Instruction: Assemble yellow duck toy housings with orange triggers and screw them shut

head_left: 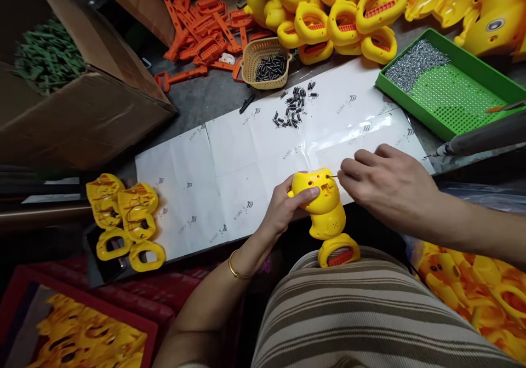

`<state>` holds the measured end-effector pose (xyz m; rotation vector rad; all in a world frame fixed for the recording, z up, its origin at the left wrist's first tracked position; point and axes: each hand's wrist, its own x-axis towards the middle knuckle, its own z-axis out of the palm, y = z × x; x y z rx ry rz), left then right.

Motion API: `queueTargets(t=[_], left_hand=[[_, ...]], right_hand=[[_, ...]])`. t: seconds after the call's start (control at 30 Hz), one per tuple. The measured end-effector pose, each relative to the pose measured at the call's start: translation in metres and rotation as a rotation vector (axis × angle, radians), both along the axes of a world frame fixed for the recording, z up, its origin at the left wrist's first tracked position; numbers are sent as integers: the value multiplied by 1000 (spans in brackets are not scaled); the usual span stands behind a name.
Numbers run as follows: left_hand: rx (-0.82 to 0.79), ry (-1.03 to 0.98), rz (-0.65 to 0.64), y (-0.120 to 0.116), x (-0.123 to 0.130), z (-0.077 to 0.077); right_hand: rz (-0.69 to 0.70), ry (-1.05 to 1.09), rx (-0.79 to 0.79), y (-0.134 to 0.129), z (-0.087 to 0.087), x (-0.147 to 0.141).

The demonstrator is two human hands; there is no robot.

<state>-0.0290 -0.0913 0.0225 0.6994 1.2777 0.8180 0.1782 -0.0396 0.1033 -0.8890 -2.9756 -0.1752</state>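
Note:
My left hand (283,203) is closed round the side of a yellow plastic duck toy (326,223), its thumb lying across the head. Round holes and a square opening show on the head. Below the body, the toy's ring handle (339,250) with an orange trigger lies against my striped clothing. My right hand (376,173) is pinched shut at the toy's upper right, back of the hand up. From its fingertips a thin dark metal piece (333,177) reaches to a hole in the head; its other end is hidden in the fingers.
Small black springs (293,108) lie on the white paper (230,165). Behind are a wicker basket (266,64), orange triggers (201,28) and more yellow toys (329,12). A green tray (452,83) of screws and a screwdriver (472,138) are right; a cardboard box (90,105) is left.

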Motion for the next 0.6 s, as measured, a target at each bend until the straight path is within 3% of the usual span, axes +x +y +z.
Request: queueTargets(t=[0.1, 0.27, 0.43, 0.6], left_hand=[[4, -5, -20, -1, -1, 0], [-27, -86, 9, -2, -6, -6], [-34, -143, 11, -1, -7, -6], [2, -137, -8, -1, -7, -4]], right_hand=[[43, -70, -175, 24, 9, -5], [24, 14, -360, 48, 3, 7], [-8, 160, -258, 27, 2, 12], [23, 119, -234, 13, -4, -4]])
